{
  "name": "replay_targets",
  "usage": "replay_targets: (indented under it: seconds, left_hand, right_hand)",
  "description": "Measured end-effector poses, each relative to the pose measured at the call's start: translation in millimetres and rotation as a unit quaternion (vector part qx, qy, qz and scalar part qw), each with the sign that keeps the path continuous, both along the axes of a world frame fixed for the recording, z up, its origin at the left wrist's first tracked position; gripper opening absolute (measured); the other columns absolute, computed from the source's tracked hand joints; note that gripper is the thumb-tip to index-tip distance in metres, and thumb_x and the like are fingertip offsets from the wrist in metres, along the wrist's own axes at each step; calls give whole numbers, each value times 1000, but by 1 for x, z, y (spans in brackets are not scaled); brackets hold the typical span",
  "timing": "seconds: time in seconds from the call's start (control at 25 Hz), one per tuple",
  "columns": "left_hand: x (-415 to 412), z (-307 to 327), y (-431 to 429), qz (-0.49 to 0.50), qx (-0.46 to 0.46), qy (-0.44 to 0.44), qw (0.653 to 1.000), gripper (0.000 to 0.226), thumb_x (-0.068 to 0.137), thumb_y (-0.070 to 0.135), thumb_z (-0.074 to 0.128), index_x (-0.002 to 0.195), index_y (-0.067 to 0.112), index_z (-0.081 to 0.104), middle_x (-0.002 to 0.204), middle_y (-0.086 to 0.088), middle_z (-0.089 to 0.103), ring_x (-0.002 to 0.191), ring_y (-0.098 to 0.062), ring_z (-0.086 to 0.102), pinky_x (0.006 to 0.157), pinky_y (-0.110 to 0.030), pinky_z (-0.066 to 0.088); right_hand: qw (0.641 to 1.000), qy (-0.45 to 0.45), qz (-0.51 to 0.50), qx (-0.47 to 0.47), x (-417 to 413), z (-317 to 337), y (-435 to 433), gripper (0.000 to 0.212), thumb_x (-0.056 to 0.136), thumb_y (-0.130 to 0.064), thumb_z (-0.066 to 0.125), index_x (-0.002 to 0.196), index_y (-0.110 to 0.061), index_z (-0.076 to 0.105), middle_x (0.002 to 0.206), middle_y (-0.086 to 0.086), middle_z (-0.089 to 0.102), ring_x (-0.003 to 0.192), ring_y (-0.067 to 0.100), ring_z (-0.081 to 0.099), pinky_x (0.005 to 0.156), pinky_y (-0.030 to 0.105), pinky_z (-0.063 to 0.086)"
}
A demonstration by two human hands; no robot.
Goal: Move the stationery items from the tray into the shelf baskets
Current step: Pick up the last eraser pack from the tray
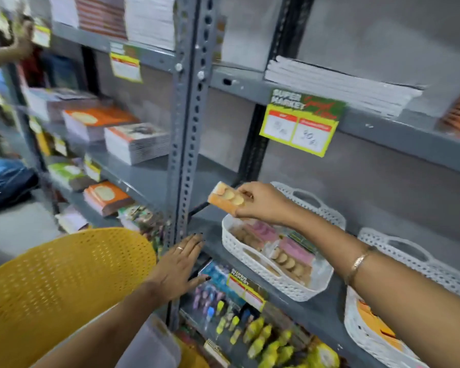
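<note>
My right hand point(260, 203) grips a small orange packet point(225, 197) with round beige pieces, held just above a white perforated basket point(252, 258) on the grey shelf. That basket holds several similar pink and beige packets. My left hand point(179, 264) is open, fingers spread, resting flat against the shelf's edge by the upright post. The yellow perforated tray point(59, 288) sits at lower left, beside my left forearm. A second white basket point(361, 330) with orange items stands at the right, partly hidden by my right arm.
A slotted grey upright post point(189, 134) divides the shelves. Stacks of notebooks point(136, 143) fill the left shelves and the upper shelf. A price tag point(300, 123) hangs above the baskets. Highlighters and pens point(250, 333) lie on the shelf below. Another person's arm point(8, 53) reaches in at upper left.
</note>
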State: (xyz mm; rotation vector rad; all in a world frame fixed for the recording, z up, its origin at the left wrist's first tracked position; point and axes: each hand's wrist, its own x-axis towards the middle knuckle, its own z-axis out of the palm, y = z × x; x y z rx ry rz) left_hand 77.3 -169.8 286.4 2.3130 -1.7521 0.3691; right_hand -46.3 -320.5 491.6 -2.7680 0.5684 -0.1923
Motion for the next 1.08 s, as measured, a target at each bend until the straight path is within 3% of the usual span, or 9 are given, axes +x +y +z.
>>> replay_targets:
  seconds: [0.08,0.2,0.32,0.44,0.52,0.6,0.76,0.88,1.08]
  left_hand:
    - [10,-4,-23,-20,29,5,999,87,90,68,11,130,1,50,134,-15,50,123,-28,47,97,-44,43]
    - [22,-11,-50,-39,48,3,998,90,87,71,14,135,0,44,140,-15,45,127,-27,42,102,-42,35]
    - [29,-13,-68,-51,62,-13,997,93,85,73,20,132,-3,45,133,-17,51,122,-28,48,98,-42,38]
    - [36,-18,-76,-69,58,0,996,98,81,77,26,138,-1,36,140,-16,43,129,-27,38,107,-40,27]
    - [40,-23,-81,-81,53,13,995,99,80,79,25,143,2,29,146,-13,35,135,-24,29,111,-37,16]
    - [42,-24,-84,-85,52,14,995,98,81,78,24,143,3,29,146,-13,35,135,-24,29,111,-38,14]
    - [40,-26,-84,-81,48,26,995,93,82,76,25,139,3,38,141,-13,43,130,-25,38,110,-41,21]
    - [39,-26,-85,-79,41,26,996,91,82,75,28,136,3,42,138,-14,47,126,-26,42,108,-43,26]
    - [39,-26,-84,-79,47,30,995,91,82,76,26,136,4,41,138,-13,47,127,-25,41,108,-43,25]
  right_hand:
    - [998,6,-56,-1,-18,-1,-26,16,68,-24,71,76,-14,61,71,0,56,73,22,54,59,33,39]
    - [992,27,-122,27,-46,-17,-53,28,68,-21,70,59,-21,43,58,-6,45,57,16,45,49,29,28]
    - [984,45,-167,47,-67,-46,-70,29,69,-22,69,62,-19,41,65,-2,46,58,15,43,51,29,29]
    - [979,68,-180,67,-67,-68,-73,33,72,-27,68,64,-23,37,69,-4,40,60,13,37,50,28,25]
    - [980,63,-177,68,-54,-76,-73,27,72,-28,69,72,-19,43,76,0,46,67,17,44,48,26,24]
    - [982,58,-171,62,-37,-81,-71,27,71,-29,69,87,-14,53,91,7,56,79,23,54,49,26,29]
    - [979,85,-172,63,-6,-104,-65,52,71,-30,70,116,-7,54,118,10,61,105,29,57,79,32,49]
    - [977,102,-183,45,4,-119,-60,65,74,-33,67,130,-9,42,132,12,52,122,30,47,95,37,45]
    - [978,135,-154,33,5,-123,-61,83,74,-34,72,140,-7,29,142,13,43,129,31,43,103,40,41]
